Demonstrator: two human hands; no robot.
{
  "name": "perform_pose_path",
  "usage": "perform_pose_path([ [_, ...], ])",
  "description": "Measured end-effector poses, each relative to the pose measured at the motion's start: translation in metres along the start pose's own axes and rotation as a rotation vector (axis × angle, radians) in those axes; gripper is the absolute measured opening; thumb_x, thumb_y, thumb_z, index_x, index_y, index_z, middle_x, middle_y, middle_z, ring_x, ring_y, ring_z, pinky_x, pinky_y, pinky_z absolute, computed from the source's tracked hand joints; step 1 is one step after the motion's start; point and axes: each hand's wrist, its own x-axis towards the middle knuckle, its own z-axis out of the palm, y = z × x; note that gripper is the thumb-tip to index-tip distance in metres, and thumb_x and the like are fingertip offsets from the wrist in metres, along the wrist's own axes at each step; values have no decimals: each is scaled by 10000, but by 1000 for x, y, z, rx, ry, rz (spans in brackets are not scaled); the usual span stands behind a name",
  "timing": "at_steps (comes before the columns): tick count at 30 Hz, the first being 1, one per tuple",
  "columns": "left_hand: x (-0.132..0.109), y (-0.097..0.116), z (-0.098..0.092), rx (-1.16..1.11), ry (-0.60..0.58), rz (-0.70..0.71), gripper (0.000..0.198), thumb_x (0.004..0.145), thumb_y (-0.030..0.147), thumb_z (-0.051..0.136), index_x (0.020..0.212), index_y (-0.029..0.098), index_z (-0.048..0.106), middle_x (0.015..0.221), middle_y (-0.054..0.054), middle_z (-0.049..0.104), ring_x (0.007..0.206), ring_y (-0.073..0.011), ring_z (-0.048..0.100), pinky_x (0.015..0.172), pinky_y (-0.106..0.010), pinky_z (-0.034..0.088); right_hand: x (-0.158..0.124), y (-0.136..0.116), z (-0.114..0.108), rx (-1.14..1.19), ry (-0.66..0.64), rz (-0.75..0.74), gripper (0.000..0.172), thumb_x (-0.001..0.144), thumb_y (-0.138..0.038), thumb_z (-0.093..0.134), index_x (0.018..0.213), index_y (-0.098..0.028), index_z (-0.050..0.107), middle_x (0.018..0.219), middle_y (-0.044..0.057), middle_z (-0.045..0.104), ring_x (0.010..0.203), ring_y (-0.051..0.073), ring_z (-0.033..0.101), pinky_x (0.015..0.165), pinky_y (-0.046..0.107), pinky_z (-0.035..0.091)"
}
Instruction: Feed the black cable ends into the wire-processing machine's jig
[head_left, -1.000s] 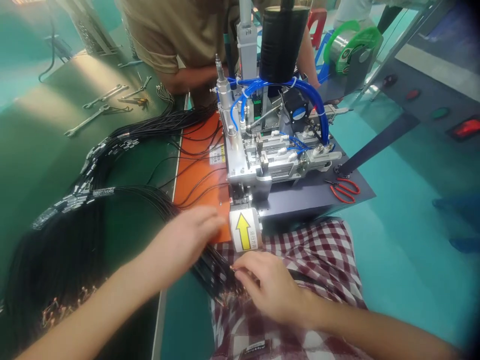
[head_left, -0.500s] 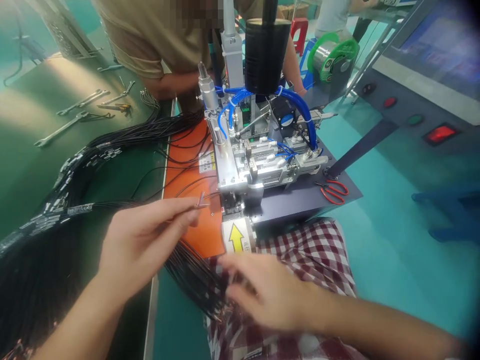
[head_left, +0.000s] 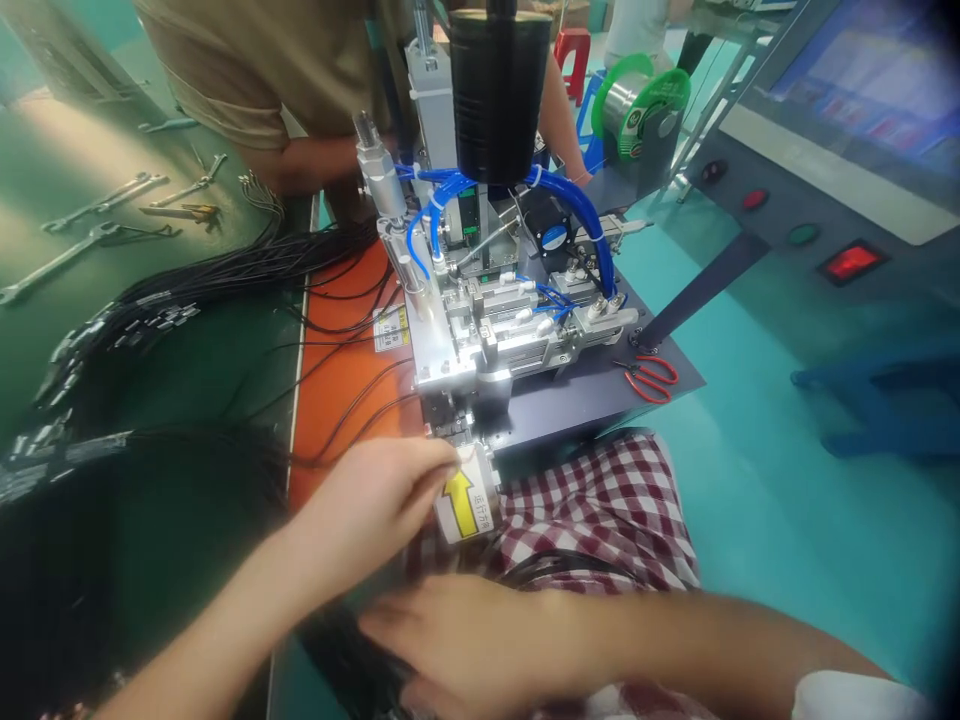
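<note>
My left hand (head_left: pixel 379 495) is closed in a pinch at the near end of the machine (head_left: pixel 450 370), beside the white plate with a yellow arrow (head_left: pixel 466 505). What its fingertips hold is hidden. Lower down, my right hand (head_left: pixel 465 635) reaches left across my lap, over a bundle of black cables (head_left: pixel 341 650). Motion smears its fingers, so I cannot make out whether they grip the cables. More black cables (head_left: pixel 547 565) lie across the checked cloth on my lap. Thin black cables also run over the orange surface (head_left: pixel 330 400) into the machine's left side.
Black cables with silvery ends (head_left: pixel 142 320) and several wrenches (head_left: pixel 97 240) lie on the green table. Red-handled cutters (head_left: pixel 651 378) rest on the machine's base. A solder wire spool (head_left: pixel 637 105) and a control panel (head_left: pixel 840 200) stand to the right. A co-worker (head_left: pixel 247 90) is behind the machine.
My left hand has moved right and down to the machine's near end; the thin piece in its fingertips is now hidden. My right hand has moved down and left over the cables. The view has shifted.
</note>
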Motion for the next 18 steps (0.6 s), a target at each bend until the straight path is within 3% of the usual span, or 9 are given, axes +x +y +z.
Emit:
perform_pose_path([
  [2, 60, 35, -1, -64, -26, -15, 233, 952, 298, 499, 989, 227, 719, 899, -28, 752, 775, -170, 684, 672, -244, 502, -17, -1, -19, 84, 44, 53, 388, 899, -300, 622, 1218, -80, 617, 1105, 163, 721, 974, 254, 691, 833, 324, 537],
  [4, 80, 50, -1, -134, -9, -21, 231, 961, 312, 491, 993, 229, 704, 915, -20, 745, 781, -162, 677, 658, -233, 490, -36, 1, -41, 287, 164, 201, 191, 905, -222, 608, 1037, -128, 708, 964, 90, 759, 838, 177, 711, 751, 247, 533],
  [7, 70, 48, 2, -195, -9, -35, 196, 957, 319, 508, 973, 234, 684, 899, -2, 723, 774, -147, 654, 663, -229, 476, -51, 7, -68, 519, 531, 515, 98, 877, -199, 624, 829, -146, 691, 725, 18, 720, 612, 112, 641, 571, 200, 482],
  [9, 63, 45, 3, -213, -16, -33, 174, 954, 321, 516, 949, 238, 669, 870, 10, 699, 741, -133, 627, 636, -226, 455, -51, 13, -76, 547, 686, 579, 66, 836, -213, 673, 805, -156, 672, 679, -13, 677, 555, 88, 572, 531, 192, 448],
  [13, 69, 51, 2, -212, 0, -30, 165, 949, 326, 521, 891, 233, 644, 802, 16, 658, 662, -121, 576, 547, -230, 400, -38, 19, -76, 547, 789, 505, 74, 811, -224, 691, 789, -162, 656, 640, -39, 616, 545, 75, 519, 528, 194, 433],
  [18, 75, 53, 3, -256, 30, -24, 135, 949, 301, 528, 930, 253, 652, 819, 26, 660, 706, -121, 597, 586, -227, 434, -26, 22, -72, 658, 863, 496, 102, 823, -217, 640, 739, -167, 612, 633, -32, 594, 535, 85, 521, 509, 212, 435],
])
